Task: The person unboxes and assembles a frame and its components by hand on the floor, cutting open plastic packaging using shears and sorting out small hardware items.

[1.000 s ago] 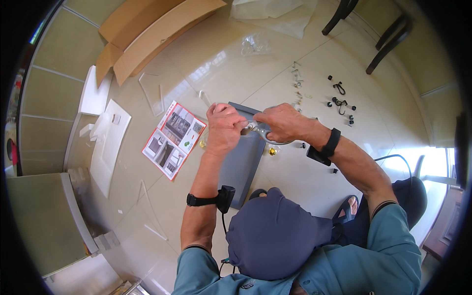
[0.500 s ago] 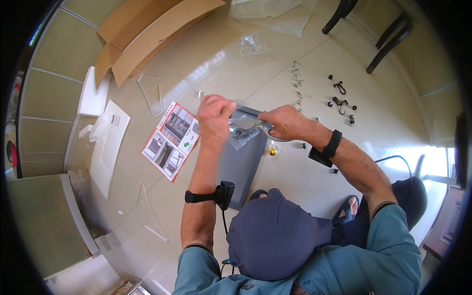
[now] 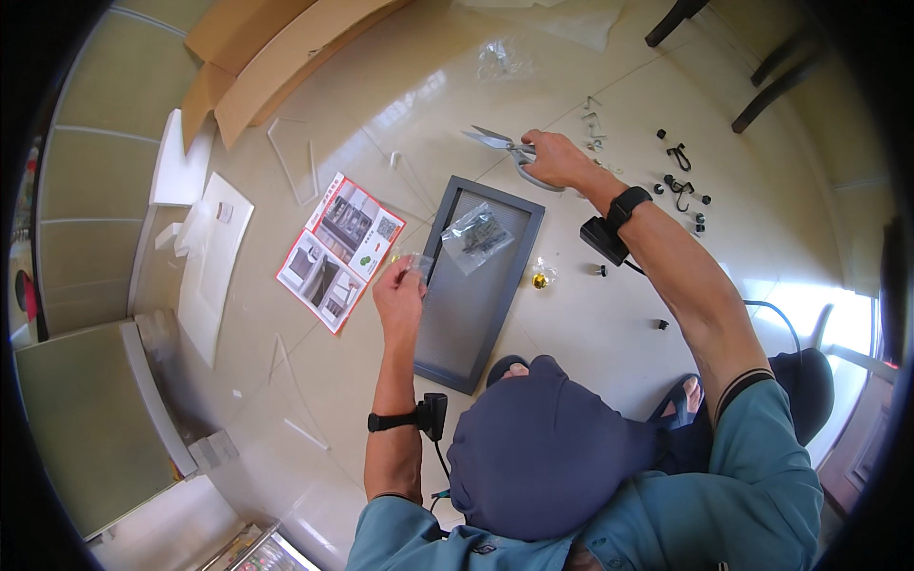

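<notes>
My right hand (image 3: 557, 162) is closed on the handles of a pair of scissors (image 3: 495, 141), whose blades point left, slightly apart. Pinched in the fingers of my left hand (image 3: 400, 293) is a small piece of clear plastic (image 3: 416, 264), beside the left edge of a dark grey framed tray (image 3: 460, 324). On the tray's far part lies a clear plastic bag (image 3: 478, 238) with small dark parts inside. The scissors are beyond the tray's far right corner, above the floor.
A printed instruction sheet (image 3: 341, 252) lies left of the tray. Several black fittings (image 3: 678, 186) and small metal pieces (image 3: 592, 124) are spread at the right. A cardboard box (image 3: 276, 62), white panels (image 3: 211, 285), a small bag with a gold-coloured piece (image 3: 541, 277) and chair legs (image 3: 776, 90) surround this area.
My hands have moved apart from over the tray. The bag of dark parts now lies on the tray. My right hand carried the scissors farther away; my left came nearer with the plastic piece.
</notes>
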Demonstrator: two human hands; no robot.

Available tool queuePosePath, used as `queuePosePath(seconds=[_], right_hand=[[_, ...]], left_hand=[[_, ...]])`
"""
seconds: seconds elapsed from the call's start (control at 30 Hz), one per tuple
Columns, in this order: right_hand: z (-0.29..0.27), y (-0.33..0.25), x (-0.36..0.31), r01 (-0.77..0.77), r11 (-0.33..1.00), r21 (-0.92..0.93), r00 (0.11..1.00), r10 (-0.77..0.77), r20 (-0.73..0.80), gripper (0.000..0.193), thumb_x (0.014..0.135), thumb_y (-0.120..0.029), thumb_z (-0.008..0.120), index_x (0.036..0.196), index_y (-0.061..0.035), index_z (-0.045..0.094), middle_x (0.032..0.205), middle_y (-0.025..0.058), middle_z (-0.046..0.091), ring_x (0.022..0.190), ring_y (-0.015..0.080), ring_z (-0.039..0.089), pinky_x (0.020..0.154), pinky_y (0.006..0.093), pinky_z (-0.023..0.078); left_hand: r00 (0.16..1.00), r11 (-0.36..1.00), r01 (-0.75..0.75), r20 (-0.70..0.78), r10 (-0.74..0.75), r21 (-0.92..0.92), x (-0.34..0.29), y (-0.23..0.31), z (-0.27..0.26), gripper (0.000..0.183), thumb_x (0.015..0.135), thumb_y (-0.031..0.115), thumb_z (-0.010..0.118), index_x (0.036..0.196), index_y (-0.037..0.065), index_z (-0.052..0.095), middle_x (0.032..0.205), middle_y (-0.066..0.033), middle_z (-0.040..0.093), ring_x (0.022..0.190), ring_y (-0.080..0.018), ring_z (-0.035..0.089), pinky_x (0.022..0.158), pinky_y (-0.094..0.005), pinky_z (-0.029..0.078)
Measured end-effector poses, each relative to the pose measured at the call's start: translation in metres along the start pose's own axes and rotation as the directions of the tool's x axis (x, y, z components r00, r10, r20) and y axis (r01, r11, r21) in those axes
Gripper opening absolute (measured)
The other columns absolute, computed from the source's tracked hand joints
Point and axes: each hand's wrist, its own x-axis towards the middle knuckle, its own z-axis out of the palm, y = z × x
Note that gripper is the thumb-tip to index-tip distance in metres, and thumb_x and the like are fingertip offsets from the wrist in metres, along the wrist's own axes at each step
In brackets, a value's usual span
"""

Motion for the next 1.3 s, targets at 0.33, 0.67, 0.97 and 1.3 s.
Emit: queuePosePath(seconds=[0.33, 0.67, 0.97, 1.3], right_hand=[[0.028, 0.021, 0.031, 0.155, 0.957, -0.247, 0.983, -0.174, -0.057, 0.039, 0.080, -0.014, 0.063, 0.116, 0.0002, 0.058, 0.102, 0.0250, 0.063, 0.102, 0.0403, 0.060, 0.090, 0.0447, 0.050], [0.060, -0.046, -0.049, 0.446, 0.889, -0.106, 0.893, -0.451, -0.018, 0.018, 0.080, -0.016, 0.066, 0.094, -0.0041, 0.064, 0.097, 0.0141, 0.059, 0.097, 0.0328, 0.060, 0.084, 0.0417, 0.052], [0.102, -0.064, -0.098, 0.479, 0.868, -0.134, 0.865, -0.492, -0.101, 0.020, 0.076, -0.012, 0.069, 0.093, -0.0032, 0.063, 0.103, 0.0138, 0.056, 0.101, 0.0317, 0.055, 0.085, 0.0394, 0.051], [0.099, -0.054, -0.091, 0.413, 0.911, -0.001, 0.909, -0.412, -0.066, 0.022, 0.081, -0.016, 0.067, 0.100, -0.0039, 0.065, 0.103, 0.0129, 0.058, 0.103, 0.0314, 0.056, 0.089, 0.0398, 0.050]], left_hand=[[0.936, 0.886, -0.309, -0.053, 0.348, 0.345, 0.052, 0.008, 0.002, 0.022, 0.085, -0.001, 0.062, 0.104, 0.000, 0.071, 0.082, -0.0094, 0.071, 0.076, -0.0126, 0.064, 0.072, -0.0271, 0.051], [0.793, 0.578, -0.572, 0.213, 0.571, 0.582, 0.077, 0.011, 0.039, 0.039, 0.082, 0.000, 0.060, 0.121, 0.001, 0.063, 0.118, -0.0239, 0.064, 0.110, -0.0388, 0.058, 0.097, -0.0437, 0.046], [0.994, 0.993, 0.083, 0.065, -0.089, 0.089, 0.007, -0.020, 0.040, 0.019, 0.091, 0.000, 0.058, 0.107, -0.009, 0.065, 0.087, -0.0128, 0.069, 0.061, -0.0154, 0.066, 0.054, -0.0261, 0.054], [0.947, 0.946, 0.280, 0.205, -0.245, -0.162, 0.012, -0.019, 0.051, 0.017, 0.090, 0.007, 0.063, 0.102, -0.005, 0.064, 0.081, -0.0108, 0.068, 0.061, -0.0172, 0.067, 0.052, -0.0264, 0.055]])
